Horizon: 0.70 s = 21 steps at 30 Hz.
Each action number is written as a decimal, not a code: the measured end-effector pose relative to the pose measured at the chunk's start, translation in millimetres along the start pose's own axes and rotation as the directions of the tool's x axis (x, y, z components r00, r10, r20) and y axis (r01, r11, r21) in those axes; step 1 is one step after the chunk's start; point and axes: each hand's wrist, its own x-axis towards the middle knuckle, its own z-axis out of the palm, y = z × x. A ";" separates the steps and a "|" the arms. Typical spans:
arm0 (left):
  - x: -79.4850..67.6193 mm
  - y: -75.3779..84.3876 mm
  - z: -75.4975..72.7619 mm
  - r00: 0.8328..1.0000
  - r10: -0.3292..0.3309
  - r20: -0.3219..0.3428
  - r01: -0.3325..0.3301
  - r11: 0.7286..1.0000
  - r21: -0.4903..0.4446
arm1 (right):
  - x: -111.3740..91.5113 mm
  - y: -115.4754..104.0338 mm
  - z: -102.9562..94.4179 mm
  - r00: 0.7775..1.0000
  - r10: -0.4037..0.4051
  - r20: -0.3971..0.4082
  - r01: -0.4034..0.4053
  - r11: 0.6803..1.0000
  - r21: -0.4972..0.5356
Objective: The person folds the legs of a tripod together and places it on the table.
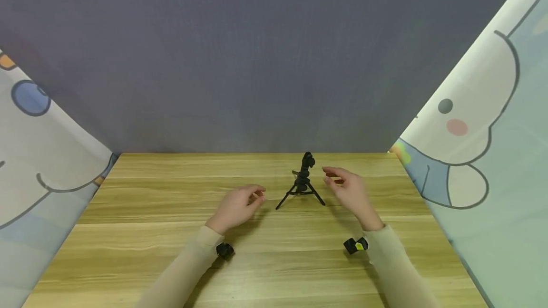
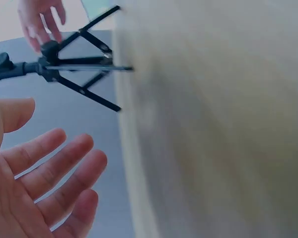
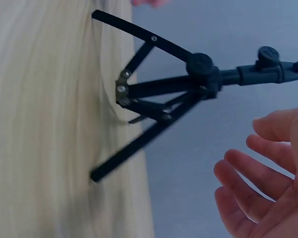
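At nine o'clock in my head view I had a printed cloth [image 1: 38,156] beside the wood-grain table [image 1: 128,251]. The left hand [image 1: 237,206] came next, loosely bent fingers parted and gripping nothing, with a dark wrist camera [image 1: 225,251] by its pale sleeve [image 1: 184,263]. The black tripod [image 1: 302,180] stood upright on the wood at about one o'clock from the table's middle, its legs splayed. I couldn't make out its rear leg well, so I won't swear to where that foot rested. From the tripod, the left hand lay between eight and nine o'clock, apart from it. At three o'clock, near but not touching, was the right hand [image 1: 351,194], its fingers relaxed and slightly bent around bare air. At twelve o'clock I saw a grey backdrop [image 1: 257,61]; at three, more cartoon cloth [image 1: 471,75].
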 end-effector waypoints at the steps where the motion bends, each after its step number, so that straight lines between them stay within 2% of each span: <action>1: 4.1 3.7 0.1 1.000 0.009 -0.005 -0.009 1.000 -0.003 | 1.1 -0.5 3.2 1.000 0.015 0.014 -0.015 1.000 0.014; 6: 25.6 23.5 -2.3 0.999 0.047 -0.015 -0.047 0.997 -0.057 | 2.4 2.9 17.6 0.993 0.095 0.073 -0.100 0.992 0.072; 11: 41.8 39.4 8.6 0.998 0.052 0.020 -0.050 0.993 -0.110 | 0.7 5.4 23.6 0.993 0.089 0.076 -0.096 0.991 0.097; 16: 51.8 45.4 25.3 0.998 0.049 0.046 -0.045 0.995 -0.091 | 8.0 -3.2 23.7 0.999 0.043 0.025 -0.045 0.990 0.131; 21: 58.2 45.5 33.8 0.997 0.074 0.003 -0.073 0.992 -0.098 | 19.2 -17.8 19.4 0.998 0.012 -0.065 0.003 0.975 0.220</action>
